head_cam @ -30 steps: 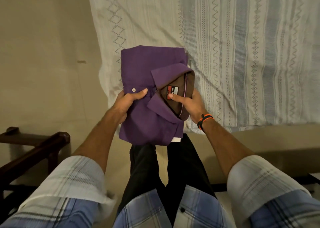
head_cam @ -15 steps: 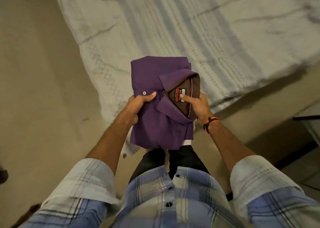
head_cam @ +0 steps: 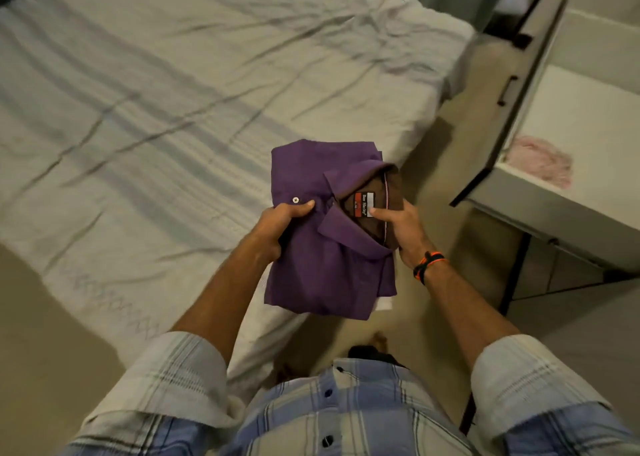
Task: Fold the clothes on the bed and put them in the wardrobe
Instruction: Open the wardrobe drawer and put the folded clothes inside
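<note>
Both hands pinch the folded purple cotton shirt (head_cam: 322, 248), carried flat in the air over the edge of the white striped bed (head_cam: 166, 116).

Left hand (head_cam: 277, 227) clamps the button-placket side, thumb on top, fingers under. Right hand (head_cam: 398, 229) grips the collar side, thumb pressed on the neck label, fingers under. Fold looks done; I read this as the carry-to-wardrobe step. Grey open door panel (head_cam: 512, 109) and a white shelf (head_cam: 588, 123) with a pink cloth (head_cam: 540, 161) sit to the right, possibly the wardrobe, can't confirm. Next move needs a turn right, keeping the stack level and squeezed so the layers don't slide apart, then a flat set-down on a shelf.
</note>
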